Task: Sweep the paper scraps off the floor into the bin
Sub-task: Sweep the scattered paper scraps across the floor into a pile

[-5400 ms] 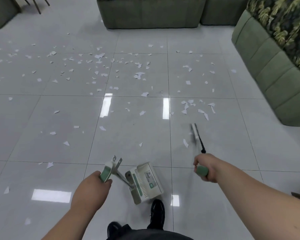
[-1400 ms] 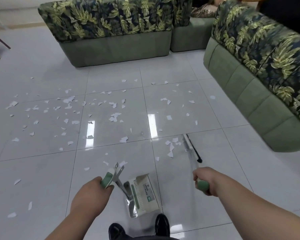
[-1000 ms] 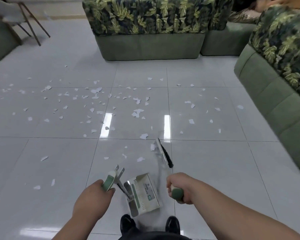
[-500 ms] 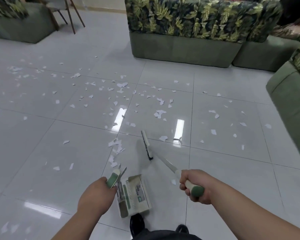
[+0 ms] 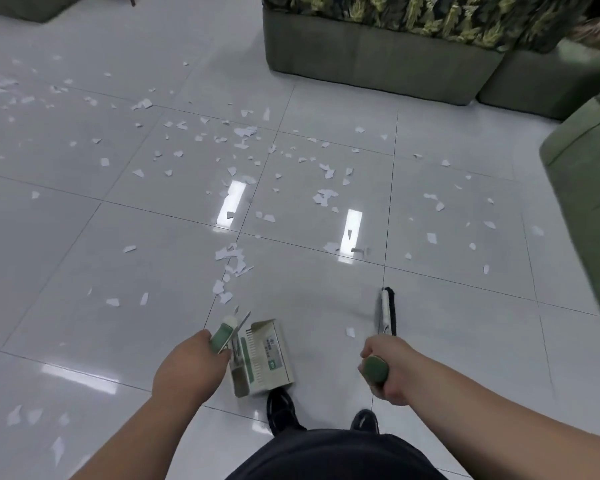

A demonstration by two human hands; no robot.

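Swung the broom (image 5: pixel 388 311) back out to the right. Half a second ago had its head well to the left, up against the scraps ahead of the dustpan; now has it low over the floor (image 5: pixel 84 237) to the right of the dustpan (image 5: pixel 262 362), well apart from that paper. Cannot tell contact with the tile from a hover.

Grips the green end of the broom handle in the right hand (image 5: pixel 392 368), fingers curled fully round it. Wraps the left hand (image 5: pixel 187 368) round the dustpan's green grip and keeps the pan low, just ahead of the shoes (image 5: pixel 281 407).

Left a small ragged row of paper scraps (image 5: pixel 231 268) bunched just ahead and left of the pan. Leaves a lone scrap (image 5: pixel 350 331) between pan and broom head. Has the bulk strewn across the tiles farther off toward the sofa (image 5: pixel 378 57), plus a few pieces at the near left.

Reads as one gathering stroke finished and the broom reset for another. Cannot see into the pan, and finds no bin anywhere in view, so places the task early: more sweeping, then scooping, then emptying. Probably calls next for a leftward pull from the right-hand scatter toward that row, with short strokes to avoid flicking light paper past it.
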